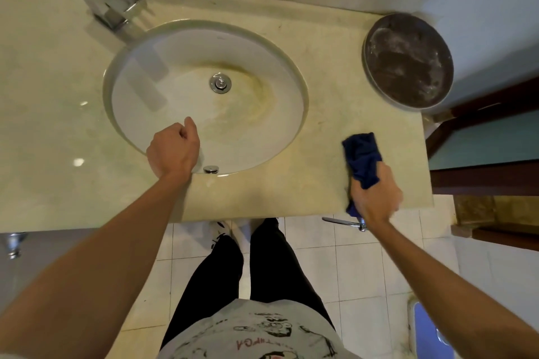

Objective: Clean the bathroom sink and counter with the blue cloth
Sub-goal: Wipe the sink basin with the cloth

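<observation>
Right hand [374,198], lower right of frame, has its grip closed round the bunched blue cloth [363,159], pressing it to the tabletop [320,154] just right of the sink [180,55], apparently to wipe. Left hand [173,150], loosely curled w/ nothing in it, hangs over the basin's near rim, prob. for balance. Cloth is dark navy, crumpled; basin shows yellowish staining around the drain [220,83].

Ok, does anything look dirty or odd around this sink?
Yes. The sink basin has a yellow-brown stain ringing the drain, darkest on its right side. The round dark tray at the counter's back right corner carries a whitish dusty film.
</observation>
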A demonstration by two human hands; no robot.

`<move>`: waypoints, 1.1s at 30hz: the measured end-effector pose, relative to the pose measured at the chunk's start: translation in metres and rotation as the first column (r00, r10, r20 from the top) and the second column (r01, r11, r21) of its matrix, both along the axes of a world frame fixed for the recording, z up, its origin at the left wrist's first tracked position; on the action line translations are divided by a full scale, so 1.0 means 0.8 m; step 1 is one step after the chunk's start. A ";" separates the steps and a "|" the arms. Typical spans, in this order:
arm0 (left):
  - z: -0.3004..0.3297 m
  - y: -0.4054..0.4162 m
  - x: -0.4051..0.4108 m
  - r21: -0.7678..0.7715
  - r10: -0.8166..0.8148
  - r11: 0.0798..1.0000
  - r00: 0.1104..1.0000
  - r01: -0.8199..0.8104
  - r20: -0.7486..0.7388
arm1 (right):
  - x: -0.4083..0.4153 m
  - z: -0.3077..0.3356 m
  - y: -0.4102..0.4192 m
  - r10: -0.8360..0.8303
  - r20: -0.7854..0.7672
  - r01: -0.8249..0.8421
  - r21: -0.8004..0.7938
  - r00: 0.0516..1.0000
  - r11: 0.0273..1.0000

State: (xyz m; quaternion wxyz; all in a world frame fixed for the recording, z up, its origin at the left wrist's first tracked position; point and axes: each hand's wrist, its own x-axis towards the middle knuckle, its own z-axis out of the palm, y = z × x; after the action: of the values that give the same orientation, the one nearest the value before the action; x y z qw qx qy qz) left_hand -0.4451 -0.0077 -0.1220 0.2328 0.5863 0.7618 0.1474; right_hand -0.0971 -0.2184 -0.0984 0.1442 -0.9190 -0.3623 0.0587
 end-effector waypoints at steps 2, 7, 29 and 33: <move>0.000 -0.001 -0.001 -0.005 0.003 1.000 1.000 -0.003 0.003 | -0.052 -0.003 0.035 0.082 -0.013 -0.081 0.070 0.997 0.994; 0.000 -0.001 -0.004 -0.005 0.011 1.000 0.999 -0.011 0.030 | -0.162 -0.008 0.085 0.208 0.048 -0.210 0.049 0.977 0.976; 0.037 0.031 -0.045 -0.339 0.402 0.915 0.561 -0.218 0.724 | -0.274 0.081 0.222 0.116 -0.980 0.434 0.035 -0.162 0.900; 0.066 0.004 -0.008 -0.456 0.352 0.887 0.539 0.069 0.765 | -0.217 0.090 0.183 0.127 -0.935 0.491 -0.057 -0.332 0.869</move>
State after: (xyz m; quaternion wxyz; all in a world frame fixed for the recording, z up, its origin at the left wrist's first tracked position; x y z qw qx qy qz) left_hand -0.4514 -0.0047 -0.0692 0.6759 0.3125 0.6180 0.2523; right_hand -0.2708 -0.0723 -0.0260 0.5552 -0.4864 0.0601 0.6720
